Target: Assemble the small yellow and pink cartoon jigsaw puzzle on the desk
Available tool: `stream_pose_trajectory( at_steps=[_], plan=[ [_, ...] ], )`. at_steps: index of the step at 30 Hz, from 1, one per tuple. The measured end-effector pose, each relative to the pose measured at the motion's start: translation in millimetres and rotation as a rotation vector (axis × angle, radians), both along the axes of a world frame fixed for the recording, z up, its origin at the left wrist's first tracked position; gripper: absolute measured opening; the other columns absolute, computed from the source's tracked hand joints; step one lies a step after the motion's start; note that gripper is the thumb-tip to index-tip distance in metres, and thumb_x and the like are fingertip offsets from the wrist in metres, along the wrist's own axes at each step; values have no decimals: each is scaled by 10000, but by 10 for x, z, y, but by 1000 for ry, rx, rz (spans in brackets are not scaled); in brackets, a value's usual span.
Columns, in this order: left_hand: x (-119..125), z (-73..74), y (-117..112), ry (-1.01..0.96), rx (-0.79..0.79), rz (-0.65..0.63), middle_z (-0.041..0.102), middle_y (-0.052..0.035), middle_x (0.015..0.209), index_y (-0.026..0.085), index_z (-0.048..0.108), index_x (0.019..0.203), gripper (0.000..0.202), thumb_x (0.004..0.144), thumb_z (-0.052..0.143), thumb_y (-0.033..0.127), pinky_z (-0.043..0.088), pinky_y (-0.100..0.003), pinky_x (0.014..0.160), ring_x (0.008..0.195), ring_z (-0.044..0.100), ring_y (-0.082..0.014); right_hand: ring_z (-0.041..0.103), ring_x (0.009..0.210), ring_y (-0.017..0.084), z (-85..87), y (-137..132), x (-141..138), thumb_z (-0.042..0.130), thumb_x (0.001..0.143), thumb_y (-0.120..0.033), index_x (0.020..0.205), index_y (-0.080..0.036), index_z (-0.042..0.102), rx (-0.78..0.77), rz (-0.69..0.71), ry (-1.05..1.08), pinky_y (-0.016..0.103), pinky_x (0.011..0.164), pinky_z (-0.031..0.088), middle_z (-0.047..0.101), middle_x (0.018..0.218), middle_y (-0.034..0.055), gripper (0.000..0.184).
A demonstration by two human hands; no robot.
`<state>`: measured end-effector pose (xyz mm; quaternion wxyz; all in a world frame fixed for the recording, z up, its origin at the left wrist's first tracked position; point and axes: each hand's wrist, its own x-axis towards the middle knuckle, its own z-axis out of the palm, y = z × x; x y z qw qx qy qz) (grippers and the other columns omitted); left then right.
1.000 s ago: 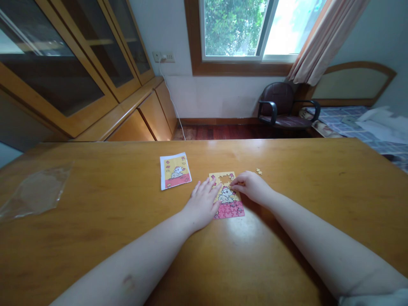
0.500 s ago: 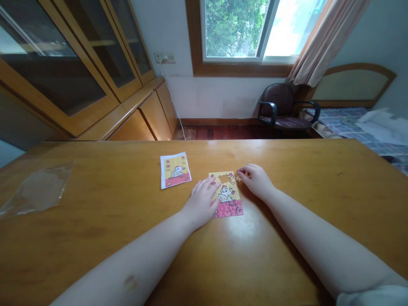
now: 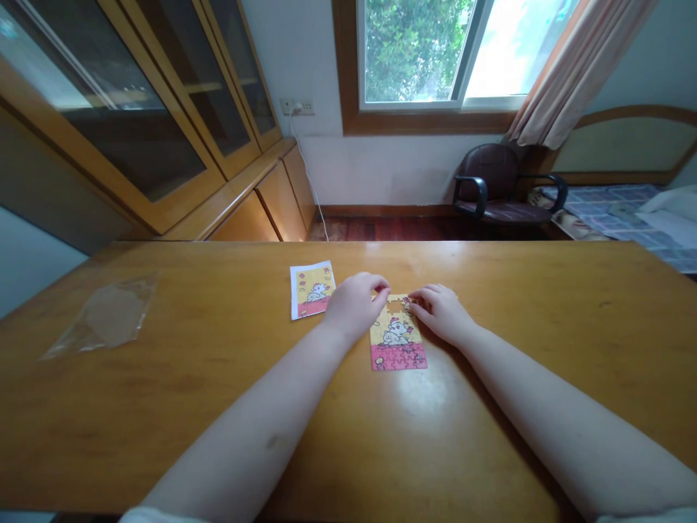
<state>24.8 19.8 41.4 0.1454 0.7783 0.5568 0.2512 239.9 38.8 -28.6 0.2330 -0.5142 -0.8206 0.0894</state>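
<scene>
A jigsaw puzzle (image 3: 398,354) lies on the table, with a white cartoon animal on yellow above a pink band. Near its top is a gap (image 3: 394,307) where the wooden tabletop shows through. My left hand (image 3: 356,301) is over the puzzle's upper left corner, thumb and fingers closed in a pinch; what they hold, if anything, is too small to make out. At the upper right edge rests my right hand (image 3: 438,311), its thumb apart from the bent fingers and the fingertips touching the puzzle's border. Left of the puzzle lies a picture sheet (image 3: 310,292) with the same design, partly covered by my left hand.
A clear plastic bag (image 3: 112,314) lies flat on the left of the wooden table (image 3: 517,407). Beyond the table's far edge are a glass-fronted cabinet (image 3: 239,211), an office chair (image 3: 493,181) and a bed (image 3: 610,211).
My left hand has lifted from the puzzle's left side to its upper left corner and closed into a pinch. My right fingers now touch the puzzle's edge. The view has shifted slightly left.
</scene>
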Motion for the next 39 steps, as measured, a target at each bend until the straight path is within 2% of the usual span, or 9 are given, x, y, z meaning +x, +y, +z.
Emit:
stream_pose_trajectory(
  at_steps=[3,6,8,12,16,19,26,36,39],
  plan=[
    [7,-261,135,-142,100,90,660,-20,859,201,659,912,196,886,482,283,443,-278,710,732,563,-135,578,879,217,-6,11,13,543,853,-332,921,-201,663,-12,-16,11,365,820,424,666,888,61,190],
    [-8,-443,142,-35,115,-126,672,-5,846,232,689,850,158,856,543,292,421,-308,781,817,576,-159,578,895,215,-16,14,14,539,855,-324,929,-201,661,-21,-21,17,368,838,425,667,906,59,188],
    [-16,-497,130,23,111,-182,669,-9,861,249,704,858,145,834,575,312,414,-325,783,835,572,-174,576,911,219,-19,14,15,550,848,-337,936,-208,661,-28,-15,8,377,852,425,667,924,60,191],
    [20,-524,118,81,97,-234,653,-19,907,279,712,894,182,788,626,399,402,-358,825,880,559,-197,560,997,243,10,17,54,571,832,-408,1045,-214,640,-39,30,-30,413,903,418,647,1043,83,296],
    [91,-540,107,109,70,-254,635,-24,927,287,709,902,219,770,630,443,395,-378,853,905,551,-209,485,1156,291,65,17,124,612,757,-568,1256,-203,534,-57,148,-109,473,1005,355,554,1256,119,624],
    [113,-545,98,125,57,-235,626,-25,930,282,705,889,206,759,640,429,395,-382,861,911,549,-212,448,1208,315,67,14,142,620,707,-638,1315,-212,488,-80,186,-133,504,1030,326,503,1325,131,754],
    [133,-537,80,121,44,-199,614,-19,922,283,688,873,209,723,666,427,408,-371,856,921,551,-217,450,1213,301,36,18,123,602,732,-623,1303,-201,500,-68,216,-116,501,1043,319,512,1313,141,717],
    [165,-538,93,176,27,-190,635,-36,907,267,698,847,168,757,621,386,418,-373,843,902,562,-218,453,1206,310,41,11,103,635,711,-614,1280,-197,526,-40,222,-102,516,1034,324,518,1307,151,713],
    [163,-550,103,176,29,-194,634,-36,912,270,701,869,179,757,620,384,421,-370,841,900,561,-217,479,1174,288,58,16,101,624,739,-589,1253,-189,543,-31,230,-79,491,1028,341,549,1270,141,655]
  ],
)
